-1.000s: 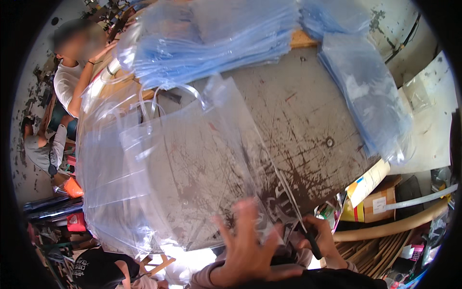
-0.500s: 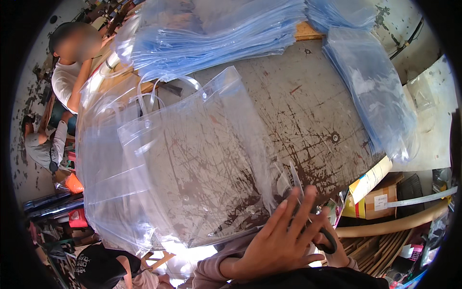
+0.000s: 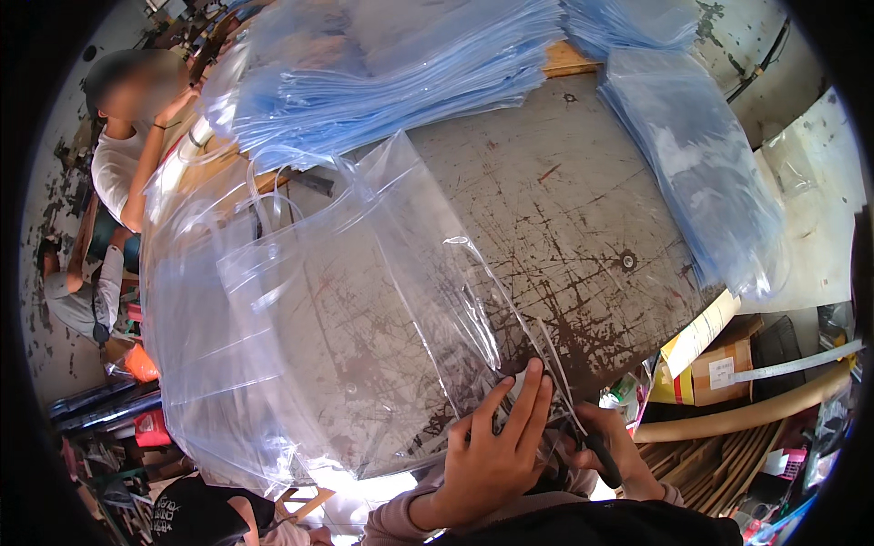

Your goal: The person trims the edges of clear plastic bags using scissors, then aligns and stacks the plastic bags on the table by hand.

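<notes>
A clear plastic bag [image 3: 314, 318] with loop handles lies across the left and middle of the worn table, its right side panel creased and running to the table's near edge. There my left hand [image 3: 496, 446] has its fingers over the bag's corner and gathers the film; the thumb is hidden. My right hand [image 3: 619, 446], close beside it, is closed round the black handles of a pair of scissors [image 3: 598, 455]. The blades point away from me along the bag's right edge, partly behind film. More clear film [image 3: 196, 346] lies under the bag's left side.
A thick stack of bluish plastic sheets [image 3: 391, 91] lies at the far side, another stack [image 3: 696, 164] at the right. A dark flat tool [image 3: 312, 183] lies near the bag's handles. A cardboard box [image 3: 719, 373] stands beyond the right edge. Other people [image 3: 118, 173] sit at the left.
My left hand has drawn back and left, its fingers now curled over the film instead of spread. The bag's right panel has shifted left and creased. The scissors stay in my right hand.
</notes>
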Motion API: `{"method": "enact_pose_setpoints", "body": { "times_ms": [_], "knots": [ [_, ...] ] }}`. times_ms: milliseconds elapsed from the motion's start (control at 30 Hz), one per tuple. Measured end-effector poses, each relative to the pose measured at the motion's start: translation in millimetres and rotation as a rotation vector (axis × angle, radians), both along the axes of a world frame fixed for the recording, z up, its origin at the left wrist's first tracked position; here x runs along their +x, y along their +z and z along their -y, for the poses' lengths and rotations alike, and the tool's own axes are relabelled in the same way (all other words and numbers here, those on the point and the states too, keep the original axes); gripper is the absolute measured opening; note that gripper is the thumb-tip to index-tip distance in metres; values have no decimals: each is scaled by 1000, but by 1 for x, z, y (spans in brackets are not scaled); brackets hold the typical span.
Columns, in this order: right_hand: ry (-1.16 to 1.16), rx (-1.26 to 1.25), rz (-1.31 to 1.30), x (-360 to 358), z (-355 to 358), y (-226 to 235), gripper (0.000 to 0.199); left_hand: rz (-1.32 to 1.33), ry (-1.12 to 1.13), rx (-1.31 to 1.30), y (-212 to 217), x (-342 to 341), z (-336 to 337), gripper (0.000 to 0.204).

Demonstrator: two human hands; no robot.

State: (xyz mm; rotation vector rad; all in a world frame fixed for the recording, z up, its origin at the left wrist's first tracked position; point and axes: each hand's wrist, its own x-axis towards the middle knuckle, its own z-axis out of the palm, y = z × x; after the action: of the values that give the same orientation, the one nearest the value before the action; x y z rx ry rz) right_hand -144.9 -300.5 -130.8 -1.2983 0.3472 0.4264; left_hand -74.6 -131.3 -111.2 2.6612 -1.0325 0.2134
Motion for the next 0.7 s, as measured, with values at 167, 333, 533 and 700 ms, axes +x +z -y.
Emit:
{"method": "enact_pose_setpoints", "body": {
  "times_ms": [167,333,533,700],
  "knots": [
    [-82,-17,26,1,-6,3,72,-57,-33,-45,0,4,-3,58],
    [-53,-11,-2,-3,-5,-4,78,-109,-58,-51,4,4,-6,64],
    [-30,-104,3,-2,-2,-2,80,-112,-59,-45,6,5,-8,67],
    [-32,-105,40,-1,-5,0,82,-124,-55,-49,6,3,-8,67]
  ]
}}
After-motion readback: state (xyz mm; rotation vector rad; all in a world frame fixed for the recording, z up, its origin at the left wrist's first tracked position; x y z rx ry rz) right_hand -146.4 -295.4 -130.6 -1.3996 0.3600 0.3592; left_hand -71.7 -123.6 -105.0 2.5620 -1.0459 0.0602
